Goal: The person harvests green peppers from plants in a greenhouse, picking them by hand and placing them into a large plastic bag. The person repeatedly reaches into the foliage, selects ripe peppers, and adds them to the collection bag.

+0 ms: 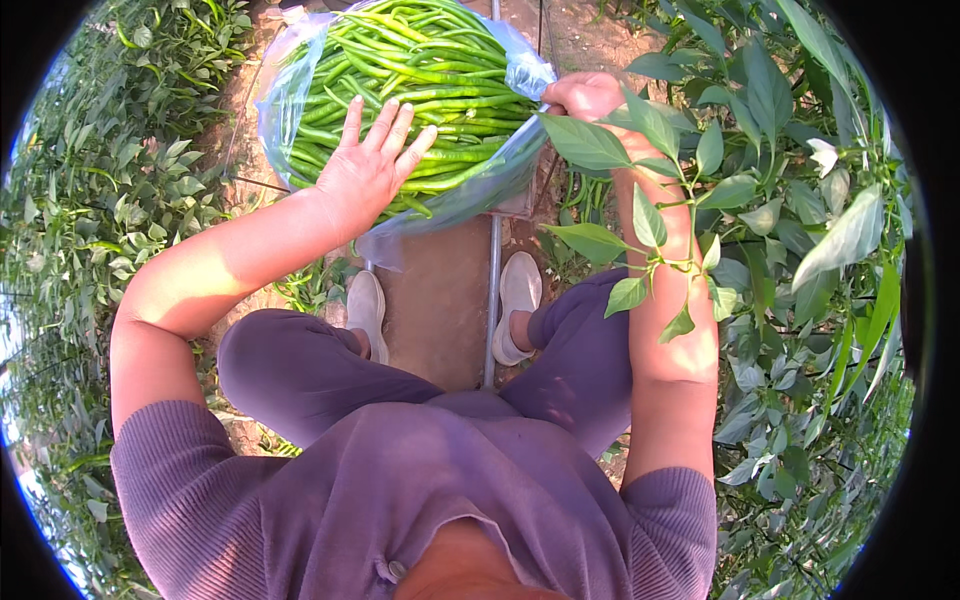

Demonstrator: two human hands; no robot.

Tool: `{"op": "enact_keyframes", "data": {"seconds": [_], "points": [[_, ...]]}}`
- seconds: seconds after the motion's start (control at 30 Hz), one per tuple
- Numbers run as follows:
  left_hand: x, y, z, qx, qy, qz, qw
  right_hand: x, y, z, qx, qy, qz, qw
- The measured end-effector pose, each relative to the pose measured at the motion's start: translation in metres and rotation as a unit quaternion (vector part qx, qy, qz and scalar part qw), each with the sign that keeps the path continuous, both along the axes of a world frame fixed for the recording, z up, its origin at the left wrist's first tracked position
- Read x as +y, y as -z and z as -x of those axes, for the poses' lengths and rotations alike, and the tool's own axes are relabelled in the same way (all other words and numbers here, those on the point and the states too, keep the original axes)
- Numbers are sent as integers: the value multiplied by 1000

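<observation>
Long green chili peppers (450, 82) fill a translucent bluish plastic bag (480, 187), its mouth spread wide at the top centre. My left hand (371, 161) lies palm down on the near left part of the peppers, fingers apart, gripping nothing. At the bag's right rim, my right hand (585, 96) is closed on the bunched plastic edge. A leafy pepper branch (686, 259) hangs over my right forearm and covers parts of it.
Dense pepper plants stand on the left (150, 172) and right (787, 225). A metal rail (495, 300) runs along the ground between my shoes (517, 300), passing under the bag. Thin dark rods show beside the bag.
</observation>
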State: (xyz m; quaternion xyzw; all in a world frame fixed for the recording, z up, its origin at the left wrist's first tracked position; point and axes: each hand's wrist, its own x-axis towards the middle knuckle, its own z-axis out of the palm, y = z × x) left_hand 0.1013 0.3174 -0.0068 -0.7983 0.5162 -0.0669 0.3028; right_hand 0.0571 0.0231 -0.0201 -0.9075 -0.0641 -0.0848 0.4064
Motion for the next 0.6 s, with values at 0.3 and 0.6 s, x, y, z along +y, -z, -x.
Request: {"op": "enact_keyframes", "data": {"seconds": [0.3, 0.6], "points": [[-47, -18, -25, 222, -150, -48, 962, 31, -9, -12, 146, 142, -330, 922], [-33, 11, -30, 146, -49, -38, 987, 29, 37, -51, 62, 130, -352, 925]]}}
